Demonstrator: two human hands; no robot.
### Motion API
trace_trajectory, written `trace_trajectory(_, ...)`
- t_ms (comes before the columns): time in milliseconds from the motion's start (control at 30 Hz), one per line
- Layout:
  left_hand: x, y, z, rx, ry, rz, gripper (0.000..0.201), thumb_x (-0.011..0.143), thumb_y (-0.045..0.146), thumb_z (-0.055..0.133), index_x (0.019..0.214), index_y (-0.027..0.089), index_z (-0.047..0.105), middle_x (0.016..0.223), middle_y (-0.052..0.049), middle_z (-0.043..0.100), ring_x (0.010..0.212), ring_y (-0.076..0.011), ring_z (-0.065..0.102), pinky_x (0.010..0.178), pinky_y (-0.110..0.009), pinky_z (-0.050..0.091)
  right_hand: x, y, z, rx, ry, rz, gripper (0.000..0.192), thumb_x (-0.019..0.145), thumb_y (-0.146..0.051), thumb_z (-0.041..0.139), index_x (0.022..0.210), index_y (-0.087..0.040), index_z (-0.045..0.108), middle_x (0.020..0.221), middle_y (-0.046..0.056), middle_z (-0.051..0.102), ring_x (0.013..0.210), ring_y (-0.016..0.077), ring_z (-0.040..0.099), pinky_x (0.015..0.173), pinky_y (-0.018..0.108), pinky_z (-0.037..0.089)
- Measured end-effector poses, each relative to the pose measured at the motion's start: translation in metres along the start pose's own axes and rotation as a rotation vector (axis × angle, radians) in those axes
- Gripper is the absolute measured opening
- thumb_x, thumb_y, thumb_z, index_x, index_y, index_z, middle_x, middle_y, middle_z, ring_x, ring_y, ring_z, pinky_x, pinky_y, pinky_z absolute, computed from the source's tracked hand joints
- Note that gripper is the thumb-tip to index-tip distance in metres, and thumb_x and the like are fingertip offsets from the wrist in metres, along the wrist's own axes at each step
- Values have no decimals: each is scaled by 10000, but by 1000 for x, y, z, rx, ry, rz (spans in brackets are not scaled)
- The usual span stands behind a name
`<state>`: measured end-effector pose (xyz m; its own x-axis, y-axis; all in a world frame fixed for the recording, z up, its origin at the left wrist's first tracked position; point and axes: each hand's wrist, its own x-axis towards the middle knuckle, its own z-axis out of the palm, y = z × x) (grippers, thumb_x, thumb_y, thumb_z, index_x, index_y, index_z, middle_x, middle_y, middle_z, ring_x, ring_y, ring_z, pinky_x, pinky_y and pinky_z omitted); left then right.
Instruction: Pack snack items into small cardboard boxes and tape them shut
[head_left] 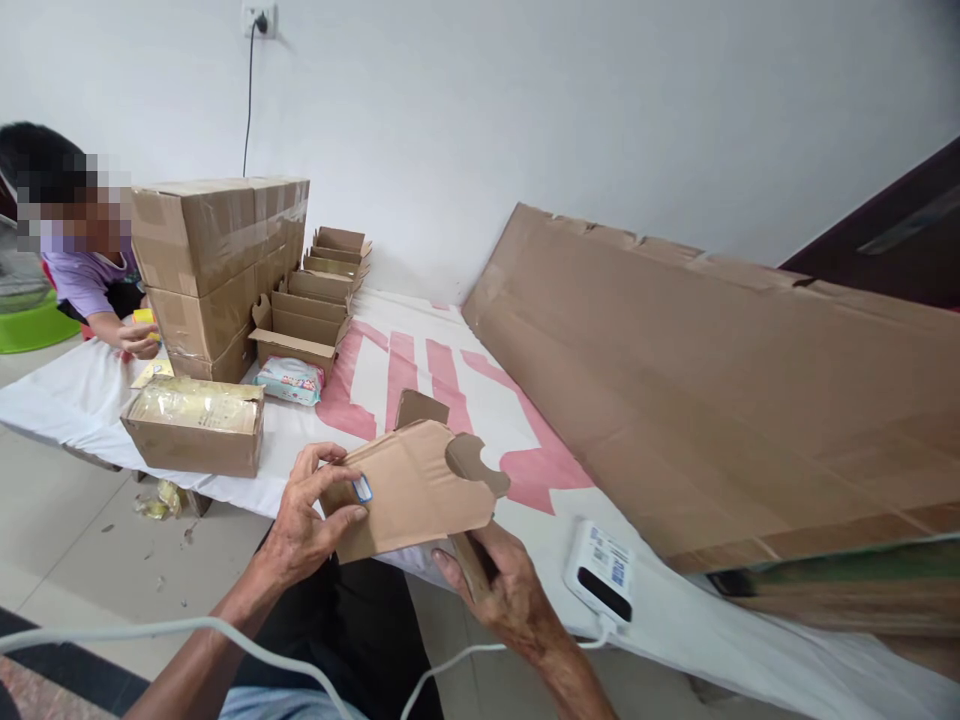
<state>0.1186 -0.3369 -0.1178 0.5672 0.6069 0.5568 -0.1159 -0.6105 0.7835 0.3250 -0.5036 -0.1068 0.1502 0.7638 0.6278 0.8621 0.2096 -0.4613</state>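
A partly folded cardboard box point(420, 480) with rounded cut-out flaps is held tilted over the near edge of the covered table. My right hand point(510, 580) grips its lower side, thumb on one panel and fingers behind. At the box's left end, my left hand point(315, 515) pinches a small white label with a blue border point(363, 488) between thumb and fingertips, right against the cardboard face. Whether the label is stuck down, I cannot tell.
Taped boxes point(217, 240) are stacked at left, with a filled box point(199, 430) in front. Behind lie a row of open boxes point(307, 305) and a wipes pack point(291, 380). A white device point(600, 570) with a cable sits right, below a large cardboard sheet point(675, 380). Another person point(90, 270) sits far left.
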Motion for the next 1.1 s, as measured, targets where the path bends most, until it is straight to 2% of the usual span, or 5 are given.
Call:
trace_trajectory(100, -1, 1, 0, -10, 4, -4, 197, 894, 207, 782, 1083, 260, 767, 1277, -114, 608, 1250, -304, 610, 1070, -478, 525, 1, -1, 0, -3, 8, -16, 230, 950, -289, 631, 1175, -269, 674, 959, 75, 756, 859, 277, 728, 784, 364, 614)
trace_trajectory(267, -1, 1, 1, -15, 3, 15, 384, 913, 239, 780, 1291, 290, 734, 1290, -123, 607, 1248, -306, 610, 1081, -495, 518, 1, -1, 0, 0, 8, -8, 229, 942, -283, 637, 1166, -273, 686, 946, 72, 758, 854, 283, 727, 786, 373, 613)
trace_trajectory(533, -1, 0, 2, 7, 14, 51, 226, 911, 199, 773, 1127, 266, 768, 1285, -112, 607, 1243, -288, 614, 1075, -470, 528, 0, 1, 0, -10, 0, -1, 214, 966, -321, 622, 1160, -253, 681, 938, 82, 753, 850, 280, 728, 772, 371, 621)
trace_trajectory(733, -1, 0, 1, 29, 13, 114, 368, 925, 199, 769, 1285, 264, 729, 1308, -122, 616, 1251, -284, 622, 1054, -468, 550, 1, 0, 0, -13, 22, -39, 225, 979, -335, 613, 1178, -251, 676, 921, 77, 745, 833, 272, 721, 764, 369, 624)
trace_trajectory(1100, 0, 0, -1, 85, 4, 124, 340, 888, 131, 760, 1206, 251, 747, 1306, -125, 618, 1238, -286, 628, 1044, -470, 553, 2, 1, 3, 7, 24, -33, 245, 935, -278, 626, 1174, -260, 677, 940, 70, 758, 843, 277, 730, 762, 371, 617)
